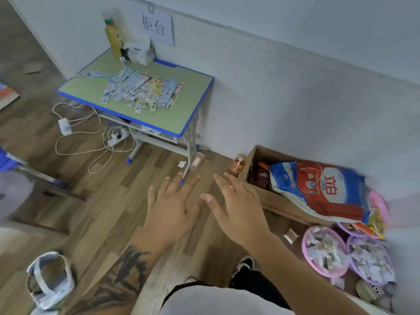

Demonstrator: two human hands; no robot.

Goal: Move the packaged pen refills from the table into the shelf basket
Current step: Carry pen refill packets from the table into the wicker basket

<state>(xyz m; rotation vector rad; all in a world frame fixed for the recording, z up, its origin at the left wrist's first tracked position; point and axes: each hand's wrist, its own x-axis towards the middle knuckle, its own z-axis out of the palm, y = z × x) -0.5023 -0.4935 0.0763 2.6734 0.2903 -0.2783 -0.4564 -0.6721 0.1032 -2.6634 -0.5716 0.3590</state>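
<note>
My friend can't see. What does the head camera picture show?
Two empty hands, left hand and right hand, reach forward with fingers spread toward a small green table holding a heap of packaged pen refills. Pink baskets sit on the floor at right.

A makeshift shop room; a wall sign (pixel 156 25) reads "counter", stock baskets (pixel 325 251) crowd the floor.

Too small, cut off or blurred

Print on the packaged pen refills (pixel 142 90) is too small to read; the pink baskets (pixel 325 253) at near right blur, one cut by the edge.
</note>
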